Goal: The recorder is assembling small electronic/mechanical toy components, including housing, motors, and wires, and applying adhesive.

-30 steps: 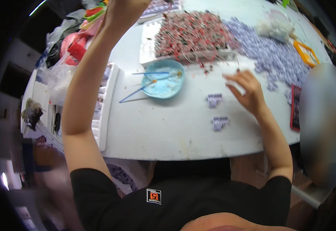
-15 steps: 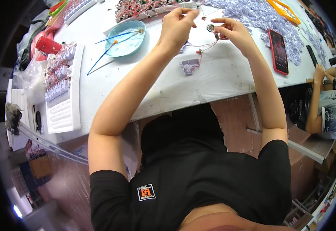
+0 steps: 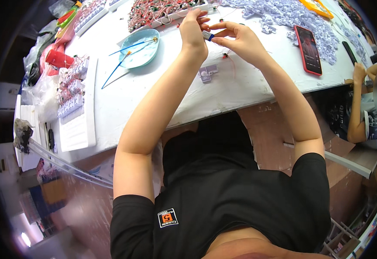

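Observation:
A small silvery cylinder with a blue end, like a small motor [image 3: 208, 36], is between my two hands above the table. My right hand [image 3: 239, 42] pinches its blue end between thumb and fingers. My left hand [image 3: 193, 36] is at its other end, fingers curled inward; its thumb and whatever it grips are hidden. Thin red wires with a small dark component [image 3: 225, 55] lie below my right hand. A pale grey-violet plastic housing [image 3: 208, 73] rests on the table, nearer me than both hands.
Left of my hands stands a light-blue dish [image 3: 142, 51] with blue-handled brushes [image 3: 118, 69]. A foam tray [image 3: 78, 129] with wired housings is at the left. Behind lie wired parts [image 3: 154, 12] and loose housings [image 3: 290, 21]. A red-cased phone [image 3: 308, 49] and a co-worker's hand [image 3: 359, 73] are right.
My hands have come together; my right hand moved left and down with the round silvery part. The blue end now shows. The wires beneath shifted, and the whole view has turned slightly.

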`<state>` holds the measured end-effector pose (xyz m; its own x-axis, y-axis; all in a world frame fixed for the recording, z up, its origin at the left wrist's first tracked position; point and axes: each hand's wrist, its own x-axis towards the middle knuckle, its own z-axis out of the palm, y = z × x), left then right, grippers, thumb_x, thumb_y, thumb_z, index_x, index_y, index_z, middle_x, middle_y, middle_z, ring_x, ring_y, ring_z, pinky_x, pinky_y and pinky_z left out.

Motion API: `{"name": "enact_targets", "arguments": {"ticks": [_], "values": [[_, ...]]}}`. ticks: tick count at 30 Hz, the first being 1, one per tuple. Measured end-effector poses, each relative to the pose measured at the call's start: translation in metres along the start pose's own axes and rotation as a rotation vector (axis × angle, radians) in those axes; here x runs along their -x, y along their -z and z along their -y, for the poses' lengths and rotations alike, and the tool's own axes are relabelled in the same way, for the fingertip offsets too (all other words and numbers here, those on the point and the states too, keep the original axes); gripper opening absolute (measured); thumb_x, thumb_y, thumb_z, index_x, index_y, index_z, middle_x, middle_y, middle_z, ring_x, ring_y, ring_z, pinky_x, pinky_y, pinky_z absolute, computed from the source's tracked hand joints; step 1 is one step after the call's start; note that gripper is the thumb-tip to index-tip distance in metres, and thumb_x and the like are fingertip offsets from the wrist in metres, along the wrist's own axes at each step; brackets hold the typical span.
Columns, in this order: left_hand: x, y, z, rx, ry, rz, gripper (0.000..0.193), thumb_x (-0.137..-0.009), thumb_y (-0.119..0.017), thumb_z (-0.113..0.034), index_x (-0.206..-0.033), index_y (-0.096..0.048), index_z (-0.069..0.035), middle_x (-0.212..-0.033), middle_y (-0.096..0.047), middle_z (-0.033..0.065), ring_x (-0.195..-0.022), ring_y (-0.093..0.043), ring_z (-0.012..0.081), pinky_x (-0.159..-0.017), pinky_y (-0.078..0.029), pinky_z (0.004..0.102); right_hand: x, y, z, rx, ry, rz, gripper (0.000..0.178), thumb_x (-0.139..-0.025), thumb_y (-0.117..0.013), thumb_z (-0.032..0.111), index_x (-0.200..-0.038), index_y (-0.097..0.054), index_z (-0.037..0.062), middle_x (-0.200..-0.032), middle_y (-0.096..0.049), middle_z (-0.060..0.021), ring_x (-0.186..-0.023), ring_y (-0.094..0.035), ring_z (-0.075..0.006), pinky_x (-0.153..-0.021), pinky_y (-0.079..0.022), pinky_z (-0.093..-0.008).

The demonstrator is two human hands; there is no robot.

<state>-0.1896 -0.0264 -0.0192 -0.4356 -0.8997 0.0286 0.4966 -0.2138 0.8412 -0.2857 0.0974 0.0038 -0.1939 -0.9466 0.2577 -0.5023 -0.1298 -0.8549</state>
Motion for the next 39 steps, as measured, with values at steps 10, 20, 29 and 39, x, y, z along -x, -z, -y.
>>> {"name": "enact_targets", "arguments": {"ticks": [10,20,29,39], "values": [[0.002,0.021,-0.008,0.173,0.042,0.133,0.041,-0.095,-0.061,-0.036,-0.116,-0.052,-0.001,-0.109,-0.054,0.0113,-0.111,-0.05,0.021,-0.102,-0.037,0.0344,-0.027,-0.008,-0.015,-0.38,-0.162,0.183,0.035,-0.092,-0.071,0.021,-0.122,-0.069,0.0034,-0.111,-0.072,-0.0051,-0.099,-0.065,-0.0111,-0.093,-0.049,-0.0263],[0.025,0.028,-0.062,-0.8,-0.366,0.382,0.021,-0.096,-0.065,-0.02,-0.104,-0.069,-0.001,-0.096,-0.068,0.0049,-0.089,-0.062,0.013,-0.083,-0.048,0.0273,-0.043,0.014,-0.058,-0.108,0.12,-0.157,0.024,-0.096,-0.062,0.01,-0.118,-0.071,0.0053,-0.105,-0.073,-0.0049,-0.094,-0.067,-0.0113,-0.085,-0.053,-0.0276],[0.081,0.054,-0.068,-1.42,-0.514,0.623,0.026,-0.084,-0.072,-0.006,-0.109,-0.073,-0.008,-0.099,-0.068,0.0087,-0.101,-0.06,0.0251,-0.086,-0.05,0.0357,-0.026,0.001,-0.008,0.136,0.529,-0.216,0.016,-0.085,-0.067,-0.004,-0.1,-0.072,0.0009,-0.089,-0.067,-0.0126,-0.081,-0.067,-0.024,-0.072,-0.054,-0.0315],[0.064,0.059,-0.062,-1.381,-0.603,0.818,0.021,-0.078,-0.075,-0.006,-0.099,-0.076,-0.009,-0.097,-0.071,0.0022,-0.094,-0.058,0.0229,-0.091,-0.048,0.0358,-0.019,0.012,-0.012,0.339,0.288,0.164,0.017,-0.091,-0.066,0.017,-0.102,-0.074,0.0072,-0.094,-0.069,-0.0034,-0.084,-0.061,-0.016,-0.072,-0.049,-0.0266]]}}
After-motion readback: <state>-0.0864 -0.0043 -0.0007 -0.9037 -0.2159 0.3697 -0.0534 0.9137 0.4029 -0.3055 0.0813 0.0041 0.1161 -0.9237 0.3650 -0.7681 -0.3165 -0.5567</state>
